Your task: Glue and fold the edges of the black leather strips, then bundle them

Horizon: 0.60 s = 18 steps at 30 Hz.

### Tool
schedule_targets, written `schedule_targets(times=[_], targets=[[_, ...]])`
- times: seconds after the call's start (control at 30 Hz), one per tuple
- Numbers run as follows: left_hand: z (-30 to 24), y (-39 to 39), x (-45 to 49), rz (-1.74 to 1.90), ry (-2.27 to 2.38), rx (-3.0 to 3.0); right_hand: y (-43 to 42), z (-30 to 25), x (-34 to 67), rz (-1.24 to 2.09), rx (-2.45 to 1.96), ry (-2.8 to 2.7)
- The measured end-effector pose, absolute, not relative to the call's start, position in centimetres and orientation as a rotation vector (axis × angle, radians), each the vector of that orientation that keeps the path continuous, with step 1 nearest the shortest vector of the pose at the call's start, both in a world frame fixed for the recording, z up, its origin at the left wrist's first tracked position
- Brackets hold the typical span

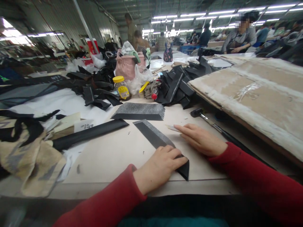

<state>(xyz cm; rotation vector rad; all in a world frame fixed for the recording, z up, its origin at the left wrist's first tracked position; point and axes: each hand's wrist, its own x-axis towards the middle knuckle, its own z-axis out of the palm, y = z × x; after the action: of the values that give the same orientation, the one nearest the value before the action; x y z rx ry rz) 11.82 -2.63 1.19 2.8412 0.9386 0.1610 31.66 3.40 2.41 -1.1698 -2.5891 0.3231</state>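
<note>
Worktable scene, head view. A long dark felt strip (156,138) lies flat on the pale tabletop (113,154), running diagonally toward the near table edge, in front of a stacked grey felt pile (139,111). The strip appears light, thin and limp, with a fibrous, non-slippery face; it would likely sag if lifted by one end, so pinching it along an edge or near the middle seems the better hold. The left hand (158,167) rests palm-down with fingers extended, pressing the strip's near end flat rather than grasping it. The right hand (201,140), just right of the strip, lies flat on the table, its fingertips touching a small pale sliver (172,128); nothing is enclosed. A hammer (208,121) lies farther right of the strip.
</note>
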Motion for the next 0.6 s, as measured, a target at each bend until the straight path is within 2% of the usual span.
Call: schedule_targets(times=[0.3, 0.6], targets=[[0.9, -5.4, 11.4, 0.237, 0.967, 2.715, -2.1, 3.2, 36.2, 0.737, -1.262, -2.693], [1.5, -4.8, 11.0, 0.150, 0.914, 2.734, -2.3, 2.8, 34.5, 0.661, -1.286, -2.675]])
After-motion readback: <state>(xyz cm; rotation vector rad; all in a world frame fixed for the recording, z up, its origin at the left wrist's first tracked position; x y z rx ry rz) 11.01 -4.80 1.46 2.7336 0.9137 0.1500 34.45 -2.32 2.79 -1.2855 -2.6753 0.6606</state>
